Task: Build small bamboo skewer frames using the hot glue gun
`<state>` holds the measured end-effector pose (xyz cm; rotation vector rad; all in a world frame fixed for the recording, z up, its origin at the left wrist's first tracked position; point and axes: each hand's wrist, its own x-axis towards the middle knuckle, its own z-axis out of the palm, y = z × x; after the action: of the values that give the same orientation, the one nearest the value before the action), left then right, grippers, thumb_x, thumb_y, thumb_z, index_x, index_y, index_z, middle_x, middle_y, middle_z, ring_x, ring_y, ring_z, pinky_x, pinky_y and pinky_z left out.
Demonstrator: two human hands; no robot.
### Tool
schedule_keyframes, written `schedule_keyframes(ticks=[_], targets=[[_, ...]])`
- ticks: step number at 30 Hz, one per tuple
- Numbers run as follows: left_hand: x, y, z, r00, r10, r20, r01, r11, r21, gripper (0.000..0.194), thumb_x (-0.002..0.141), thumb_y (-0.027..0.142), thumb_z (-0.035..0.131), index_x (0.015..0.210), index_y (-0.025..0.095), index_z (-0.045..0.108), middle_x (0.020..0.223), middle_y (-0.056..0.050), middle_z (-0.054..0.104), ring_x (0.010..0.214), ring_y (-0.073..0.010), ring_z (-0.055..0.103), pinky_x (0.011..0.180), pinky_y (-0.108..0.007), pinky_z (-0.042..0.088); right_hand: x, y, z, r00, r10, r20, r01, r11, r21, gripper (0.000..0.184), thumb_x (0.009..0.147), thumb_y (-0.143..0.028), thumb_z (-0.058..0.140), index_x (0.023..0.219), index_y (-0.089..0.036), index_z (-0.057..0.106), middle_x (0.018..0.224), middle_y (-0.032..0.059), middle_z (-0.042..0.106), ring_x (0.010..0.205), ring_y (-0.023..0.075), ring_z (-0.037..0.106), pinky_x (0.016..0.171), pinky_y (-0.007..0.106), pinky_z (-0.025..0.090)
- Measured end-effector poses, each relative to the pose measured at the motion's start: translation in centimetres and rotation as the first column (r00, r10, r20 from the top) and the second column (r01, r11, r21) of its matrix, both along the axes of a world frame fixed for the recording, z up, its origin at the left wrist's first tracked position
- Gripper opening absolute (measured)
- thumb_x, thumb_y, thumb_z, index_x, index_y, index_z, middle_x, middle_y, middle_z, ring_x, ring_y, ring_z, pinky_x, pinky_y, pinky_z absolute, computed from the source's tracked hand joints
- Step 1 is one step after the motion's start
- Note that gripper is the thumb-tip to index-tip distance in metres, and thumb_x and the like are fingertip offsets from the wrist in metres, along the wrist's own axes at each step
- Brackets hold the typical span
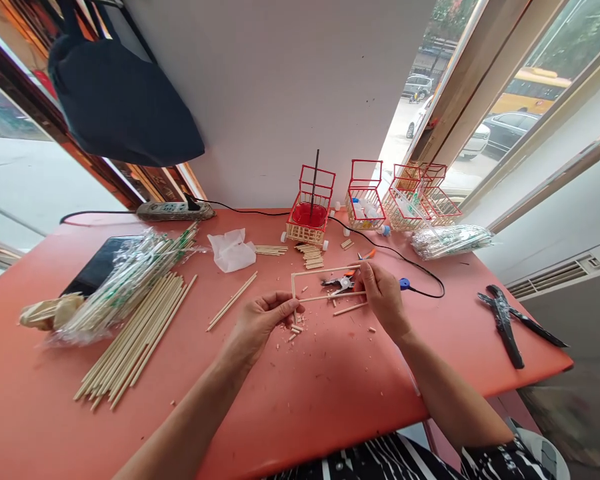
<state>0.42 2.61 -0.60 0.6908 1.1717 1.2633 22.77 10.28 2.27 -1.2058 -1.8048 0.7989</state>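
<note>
The stick frame (325,270) is held just above the middle of the bench (330,393), between both hands. The left hand (270,311) pinches it between thumb and fingers at the near left corner, where the lower stick meets the upright side; the right hand (384,293) grips its right end. Whether a stick runs across that end is hidden by the fingers.

The step looks like setting or checking the joints, and it calls for a light, steady pinch: thin sticks like these would probably twist or part at the corner if squeezed or pulled outward. Best to keep the two long sticks level with each other and the left corner square, holding both ends in one plane until the joints feel firm.

The pliers (345,283) lie just beyond the frame, and offcuts (296,329) are scattered by the left hand, so keeping it slightly raised should avoid snagging. The red-rimmed basket (307,232) at the far side could serve as a guide for squareness.
</note>
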Motion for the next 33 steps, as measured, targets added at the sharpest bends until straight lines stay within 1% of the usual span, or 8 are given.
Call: schedule_keyframes(ticks=[5,15,20,23,25,27,30,33], targets=[[-0.1,0.0,0.2,1.0,0.026,0.005,-0.026,1.0,0.008,0.034,0.06,0.038,0.089,0.076,0.012,0.075,0.071,-0.007,0.074,0.052,-0.0083,0.053,0.052,-0.022,0.043,-0.5,-0.3,0.0,0.999,0.023,-0.044,-0.027,0.995,-0.101,0.048,0.102,-0.056,0.035,0.085,-0.019,0.062,0.049,-0.0026,0.056,0.036,0.0116,0.048,0.041,0.025,0.038],[-0.2,-0.2,0.5,0.999,-0.011,0.031,0.01,1.0,0.011,0.035,0.062,0.042,0.089,0.076,0.013,0.077,0.072,-0.007,0.073,0.052,-0.0081,0.051,0.052,-0.023,0.04,-0.5,-0.3,-0.6,0.998,-0.013,-0.062,0.009,0.998,-0.067,0.047,0.101,-0.058,0.037,0.082,-0.02,0.058,0.047,-0.0041,0.055,0.033,0.0098,0.044,0.038,0.022,0.035],[-0.3,-0.1,0.7,0.996,-0.024,0.086,0.022,0.999,0.025,0.045,0.064,0.051,0.086,0.089,0.014,0.079,0.082,-0.01,0.076,0.057,-0.0089,0.051,0.057,-0.023,0.042,-0.5,0.0,-0.8,0.99,-0.032,-0.135,0.017,0.994,-0.111,0.049,0.098,-0.063,0.04,0.081,-0.021,0.057,0.047,-0.0037,0.055,0.033,0.0105,0.045,0.038,0.023,0.035],[-0.7,0.0,0.5,1.0,0.008,0.02,-0.009,0.999,0.037,0.04,0.063,0.046,0.088,0.084,0.014,0.078,0.077,-0.009,0.075,0.058,-0.0092,0.051,0.058,-0.023,0.041,-0.6,-0.4,-0.8,0.99,0.0,-0.14,-0.022,0.988,-0.155,0.049,0.097,-0.065,0.04,0.082,-0.021,0.056,0.048,-0.003,0.057,0.035,0.0112,0.047,0.039,0.023,0.037],[-1.5,0.2,0.6,0.998,0.055,-0.026,-0.054,0.997,0.059,0.036,0.059,0.043,0.09,0.079,0.015,0.077,0.07,-0.006,0.072,0.055,-0.0089,0.049,0.056,-0.023,0.039,-0.7,-0.5,-0.6,0.988,0.049,-0.149,-0.076,0.981,-0.18,0.051,0.097,-0.066,0.04,0.084,-0.02,0.059,0.053,-0.0009,0.062,0.039,0.0119,0.052,0.042,0.023,0.039],[-2.6,0.4,0.9,0.998,0.056,-0.014,-0.055,0.997,0.059,0.035,0.059,0.041,0.09,0.077,0.015,0.076,0.07,-0.005,0.071,0.056,-0.0088,0.05,0.056,-0.022,0.04,-0.7,-0.4,-0.4,0.982,0.07,-0.174,-0.098,0.982,-0.16,0.055,0.097,-0.066,0.037,0.091,-0.018,0.063,0.065,0.0031,0.068,0.049,0.0134,0.059,0.047,0.024,0.042],[-4.4,0.7,1.3,0.993,0.081,0.081,-0.086,0.995,0.053,0.034,0.057,0.037,0.092,0.075,0.014,0.075,0.068,-0.004,0.069,0.058,-0.0087,0.053,0.055,-0.02,0.042,-0.3,0.3,-0.3,0.98,0.028,-0.198,-0.046,0.995,-0.085,0.054,0.099,-0.061,0.037,0.103,-0.016,0.067,0.081,0.0064,0.07,0.063,0.0149,0.064,0.052,0.024,0.044],[-5.7,1.1,1.3,0.966,0.174,0.19,-0.19,0.98,0.065,0.034,0.052,0.03,0.094,0.075,0.015,0.075,0.069,-0.003,0.068,0.06,-0.0089,0.055,0.055,-0.02,0.044,-0.3,0.5,-0.4,0.996,0.08,-0.032,-0.08,0.997,-0.007,0.036,0.099,-0.046,0.048,0.099,-0.017,0.07,0.082,0.005,0.069,0.07,0.015,0.063,0.062,0.025,0.047]])
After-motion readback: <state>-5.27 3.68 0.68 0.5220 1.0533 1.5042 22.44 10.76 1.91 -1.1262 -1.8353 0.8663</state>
